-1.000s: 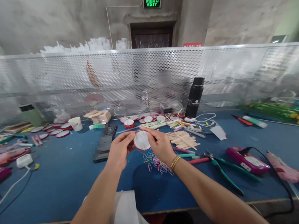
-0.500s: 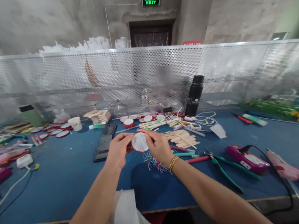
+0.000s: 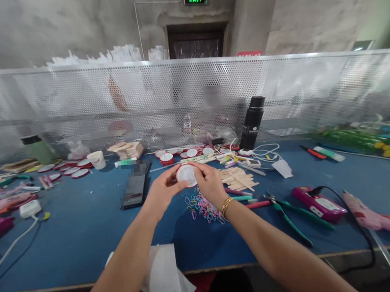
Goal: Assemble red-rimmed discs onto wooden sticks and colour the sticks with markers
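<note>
A round white disc with a red rim [image 3: 187,175] is held up over the blue table between both hands. My left hand [image 3: 164,189] grips its left side, thumb on the lower face. On the right side my right hand [image 3: 210,181] holds it, with fingers along the top edge. Below the hands lie small coloured loops [image 3: 206,208] in a loose pile. Wooden sticks [image 3: 238,179] are spread just right of my right hand. Behind the hands sits a small red-rimmed stack of discs [image 3: 166,158].
A black phone [image 3: 135,186] lies left of the hands. Green-handled pliers [image 3: 292,224], a purple device [image 3: 321,204] and a pink glue gun [image 3: 373,219] lie at the right. A black bottle [image 3: 252,123] stands behind, by the perforated metal screen [image 3: 110,98].
The disc has moved slightly right and up in my hands and its red rim shows more. My left hand has shifted right, its thumb now lower on the disc.
</note>
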`<state>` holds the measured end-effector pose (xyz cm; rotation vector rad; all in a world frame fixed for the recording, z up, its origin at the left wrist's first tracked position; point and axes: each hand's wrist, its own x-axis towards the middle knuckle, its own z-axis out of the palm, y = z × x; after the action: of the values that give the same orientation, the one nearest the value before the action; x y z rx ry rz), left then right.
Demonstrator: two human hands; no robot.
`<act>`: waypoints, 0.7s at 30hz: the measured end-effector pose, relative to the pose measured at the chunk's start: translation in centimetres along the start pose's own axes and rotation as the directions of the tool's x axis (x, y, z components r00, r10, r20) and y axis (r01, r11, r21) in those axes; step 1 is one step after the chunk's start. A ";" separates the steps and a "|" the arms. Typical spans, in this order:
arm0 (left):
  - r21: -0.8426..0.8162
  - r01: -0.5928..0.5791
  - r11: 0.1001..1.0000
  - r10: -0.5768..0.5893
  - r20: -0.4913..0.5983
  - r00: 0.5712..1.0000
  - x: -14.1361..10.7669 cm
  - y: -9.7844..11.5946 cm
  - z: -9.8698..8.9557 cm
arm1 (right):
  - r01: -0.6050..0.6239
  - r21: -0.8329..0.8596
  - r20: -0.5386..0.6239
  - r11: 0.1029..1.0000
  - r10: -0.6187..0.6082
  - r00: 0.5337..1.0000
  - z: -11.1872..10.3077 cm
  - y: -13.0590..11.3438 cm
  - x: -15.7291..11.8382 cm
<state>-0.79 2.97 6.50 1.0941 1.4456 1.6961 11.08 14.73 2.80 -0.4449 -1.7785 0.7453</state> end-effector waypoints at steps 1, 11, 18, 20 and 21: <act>0.051 -0.047 0.998 0.045 0.042 0.998 0.1 -0.2 0.0 | -0.015 0.012 -0.005 1.000 0.015 1.000 0.0 0.2 0.1; 0.362 -0.232 0.903 0.204 0.115 0.972 1.2 -1.9 -0.9 | -0.078 0.078 0.045 0.994 0.075 0.996 0.1 1.0 0.4; 0.365 -0.209 0.907 0.199 0.065 0.978 1.2 -2.0 -0.8 | -0.039 0.015 0.044 0.999 0.039 0.998 -0.2 0.9 0.6; 0.324 -0.170 0.930 0.174 0.017 0.985 1.2 -1.9 -0.7 | -0.021 -0.029 0.019 0.999 0.022 1.000 -0.5 0.7 0.6; 0.306 -0.152 0.940 0.161 -0.006 0.987 1.2 -1.8 -0.6 | -0.010 -0.059 0.007 0.998 0.011 1.000 -0.6 0.6 0.6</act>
<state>-1.94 4.03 4.92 1.3859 1.7212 1.6368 11.36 15.74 2.92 -0.4919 -1.8099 0.7040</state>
